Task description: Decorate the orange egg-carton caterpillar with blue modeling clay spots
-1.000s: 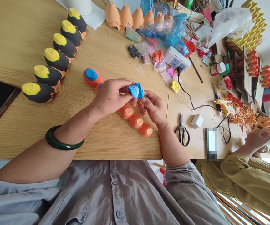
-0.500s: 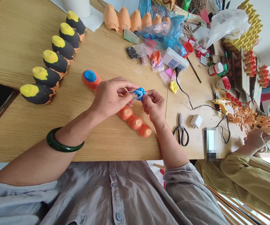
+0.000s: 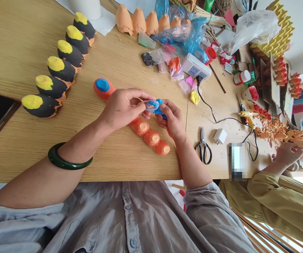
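2 sets of fingers clamp 1 packet (image 3: 153, 104) above the orange egg-carton strip (image 3: 147, 135): left hand (image 3: 123, 107) on clear plastic wrapper (image 3: 148, 103), right hand (image 3: 173, 118) on blue modelling clay (image 3: 159, 111), likely so each braces against the other.

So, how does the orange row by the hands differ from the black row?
The orange row shows one blue tip and three pale ones; the black row has six yellow tips. The left hand hides part of the orange row, while no hand covers the black row. Both are joined, rounded bumps on the wooden table.
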`<state>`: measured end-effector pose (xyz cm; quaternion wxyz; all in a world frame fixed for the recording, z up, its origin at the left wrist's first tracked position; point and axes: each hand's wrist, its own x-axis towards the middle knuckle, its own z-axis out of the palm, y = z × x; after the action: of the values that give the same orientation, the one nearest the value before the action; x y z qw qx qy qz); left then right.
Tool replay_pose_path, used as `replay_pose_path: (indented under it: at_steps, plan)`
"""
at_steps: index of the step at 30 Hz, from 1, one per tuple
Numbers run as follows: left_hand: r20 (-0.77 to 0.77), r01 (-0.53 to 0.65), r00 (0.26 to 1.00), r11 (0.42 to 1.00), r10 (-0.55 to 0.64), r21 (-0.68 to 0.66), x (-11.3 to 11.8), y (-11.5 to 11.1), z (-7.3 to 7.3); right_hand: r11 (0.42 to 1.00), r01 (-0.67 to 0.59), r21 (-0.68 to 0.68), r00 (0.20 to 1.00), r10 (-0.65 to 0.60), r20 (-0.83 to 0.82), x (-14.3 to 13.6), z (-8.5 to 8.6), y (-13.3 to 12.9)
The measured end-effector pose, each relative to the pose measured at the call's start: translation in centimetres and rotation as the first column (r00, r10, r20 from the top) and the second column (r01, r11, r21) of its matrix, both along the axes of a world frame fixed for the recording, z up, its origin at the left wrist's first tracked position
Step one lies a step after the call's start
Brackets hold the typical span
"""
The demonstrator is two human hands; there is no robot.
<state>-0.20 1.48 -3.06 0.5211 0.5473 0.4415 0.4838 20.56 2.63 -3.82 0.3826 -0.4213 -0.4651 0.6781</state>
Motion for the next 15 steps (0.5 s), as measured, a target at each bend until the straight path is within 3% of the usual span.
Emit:
replay_pose_path:
  at_steps: [3,10,12,15]
  plan:
    - [-0.006,0.015,1.000,1.000,-0.015,0.021,0.1,-0.2,0.1,1.000,0.008,0.029,0.998,-0.010,0.059,-0.2,0.2,-0.3]
    - [-0.090,-0.076,0.992,0.989,0.088,0.130,1.0,-1.0,-0.6,0.960,0.226,0.166,0.957,-0.251,0.147,-0.8,-1.0,-0.4]
    - [-0.150,-0.065,0.984,0.977,0.097,0.201,1.1,-1.1,-0.7,0.939,0.273,0.209,0.944,-0.304,0.130,-0.8,-1.3,-0.4]
    - [-0.188,-0.011,0.980,0.969,0.059,0.245,0.8,-0.9,-0.5,0.875,0.308,0.374,0.899,-0.396,0.186,-0.6,-1.2,-0.6]
